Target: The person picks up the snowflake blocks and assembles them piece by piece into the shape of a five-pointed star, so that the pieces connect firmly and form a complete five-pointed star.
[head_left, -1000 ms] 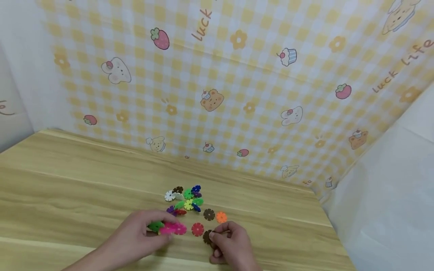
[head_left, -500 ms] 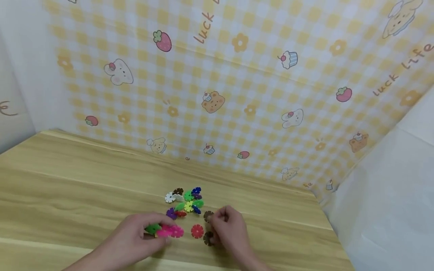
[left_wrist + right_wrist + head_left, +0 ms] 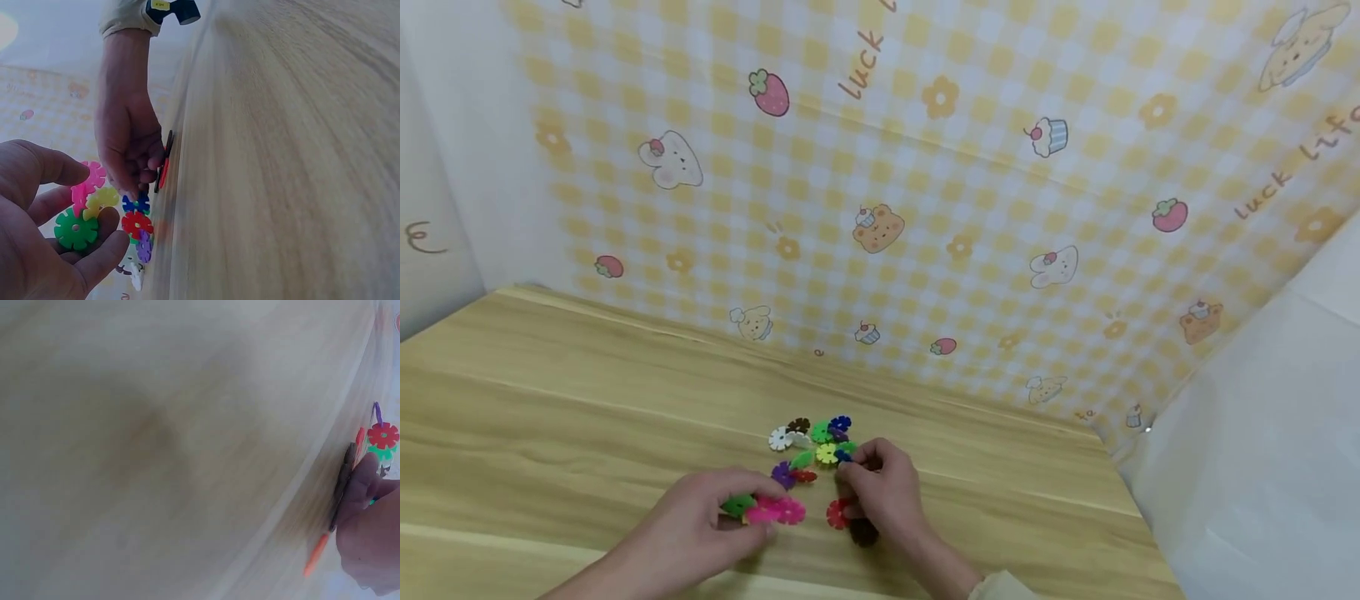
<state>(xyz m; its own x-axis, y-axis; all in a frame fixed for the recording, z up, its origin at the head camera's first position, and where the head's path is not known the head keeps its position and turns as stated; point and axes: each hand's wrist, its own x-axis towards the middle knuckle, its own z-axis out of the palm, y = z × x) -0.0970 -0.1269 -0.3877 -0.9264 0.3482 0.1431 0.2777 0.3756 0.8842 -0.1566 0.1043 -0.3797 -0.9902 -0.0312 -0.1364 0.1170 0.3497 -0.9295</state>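
Observation:
My left hand (image 3: 715, 512) holds a linked group of notched plastic flower discs between thumb and fingers. In the left wrist view this group shows a pink disc (image 3: 94, 176), a yellow disc (image 3: 102, 200) and a green disc (image 3: 75, 229). My right hand (image 3: 883, 492) reaches over the table, thumb and fingertips pinching at a blue disc (image 3: 136, 204). That blue disc is part of a linked cluster with a yellow disc (image 3: 827, 454). Beneath the right hand lie a red disc (image 3: 837, 514) and a brown disc (image 3: 863, 533), both partly covered.
A white disc (image 3: 780, 438) and a purple disc (image 3: 783, 474) belong to further linked pieces left of the yellow one. An orange disc (image 3: 315, 555) lies by the right hand. A checked cloth (image 3: 820, 167) hangs behind the wooden table (image 3: 587, 392).
My right hand has moved from the brown discs up and left to the blue disc on the cluster, now covering the orange disc in the head view. The left hand keeps its hold.

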